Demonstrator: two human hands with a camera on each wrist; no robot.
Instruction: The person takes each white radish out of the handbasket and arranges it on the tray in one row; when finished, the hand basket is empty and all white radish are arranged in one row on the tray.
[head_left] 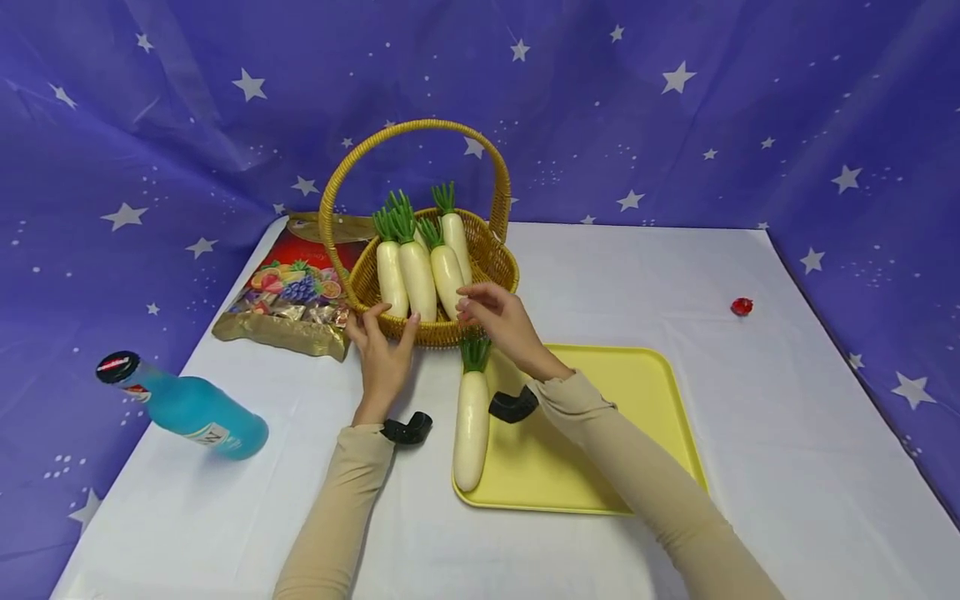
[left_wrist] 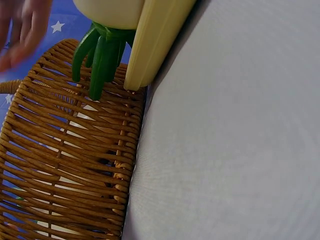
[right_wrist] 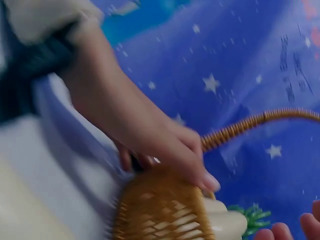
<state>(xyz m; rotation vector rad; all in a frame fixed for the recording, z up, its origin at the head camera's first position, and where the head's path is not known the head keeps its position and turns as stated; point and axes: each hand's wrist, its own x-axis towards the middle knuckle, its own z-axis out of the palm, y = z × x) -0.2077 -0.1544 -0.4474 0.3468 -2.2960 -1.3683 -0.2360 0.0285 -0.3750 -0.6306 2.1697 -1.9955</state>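
Observation:
A woven basket (head_left: 442, 336) with a tall arched handle holds several white radishes (head_left: 417, 283) with green tops. My left hand (head_left: 384, 364) grips its front left rim; in the right wrist view the thumb lies over the rim and the other fingers (right_wrist: 126, 159) go down the outside. My right hand (head_left: 519, 329) hovers at the front right rim, close to a radish tip, with its fingers loosely bent. Fingertips of this hand show at the lower right of the right wrist view. Another white radish (head_left: 471, 429) lies lengthwise on the left edge of a yellow tray (head_left: 630, 375).
Left of the basket lies a red and gold bag of candy (head_left: 292, 287). A bottle of blue drink (head_left: 202, 414) stands at the left side of the table. Far right there is a small red wrapped piece (head_left: 742, 307). A purple starry cloth (head_left: 600, 108) hangs behind.

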